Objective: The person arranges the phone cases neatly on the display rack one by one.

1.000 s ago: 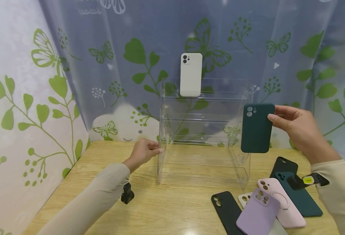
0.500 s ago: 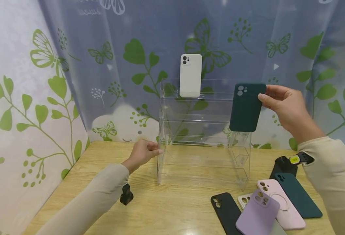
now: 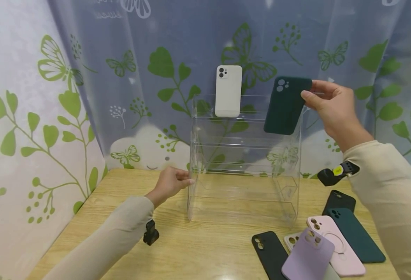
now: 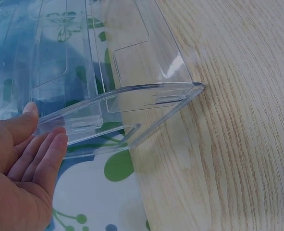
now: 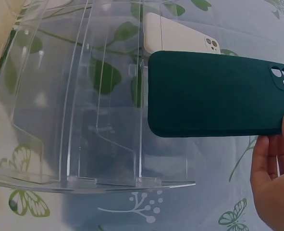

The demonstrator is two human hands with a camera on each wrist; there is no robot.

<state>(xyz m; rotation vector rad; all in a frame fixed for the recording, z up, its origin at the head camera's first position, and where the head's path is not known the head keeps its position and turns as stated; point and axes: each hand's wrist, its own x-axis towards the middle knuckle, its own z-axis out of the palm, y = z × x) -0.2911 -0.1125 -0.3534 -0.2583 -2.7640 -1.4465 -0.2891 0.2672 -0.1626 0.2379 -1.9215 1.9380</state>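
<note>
A dark green phone case (image 3: 287, 105) is pinched at its upper right edge by my right hand (image 3: 335, 107), thumb in front and fingers behind. It is held slightly tilted, in front of the top right of a clear tiered display stand (image 3: 240, 193). In the right wrist view the green case (image 5: 214, 94) partly covers the white phone case (image 5: 175, 34). That white case (image 3: 228, 91) stands upright on the top tier, left of the green one. My left hand (image 3: 170, 182) grips the stand's left side panel, which runs between thumb and fingers in the left wrist view.
Several phone cases lie at the table's right: a lilac one (image 3: 308, 254) on top of others, a pink one (image 3: 347, 256), a teal one (image 3: 361, 237) and black ones (image 3: 270, 252). A patterned curtain (image 3: 177, 23) hangs behind the stand on the wooden table (image 3: 205, 249).
My right hand has raised the dark green case and carried it left, from beside the stand to its top right. My left hand has stayed on the stand's side.
</note>
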